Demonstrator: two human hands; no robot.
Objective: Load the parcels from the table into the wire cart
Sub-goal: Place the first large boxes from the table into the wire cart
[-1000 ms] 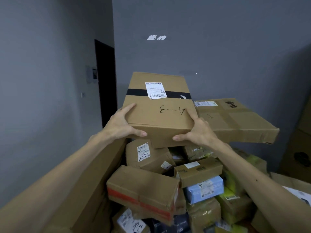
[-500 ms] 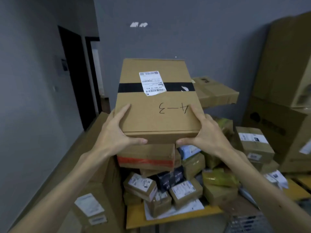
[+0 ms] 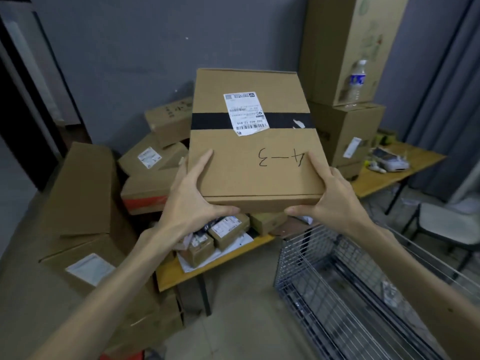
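Flat box (image 3: 253,149) marked "4-3", black tape and a label across it, is up in the air mid-frame. Left hand (image 3: 193,201) and right hand (image 3: 331,201) each grip a near corner, thumbs under the front edge. Cart (image 3: 345,289) sits lower right, table (image 3: 220,258) stacked with parcels (image 3: 155,157) behind, bottle (image 3: 357,80) upper right.
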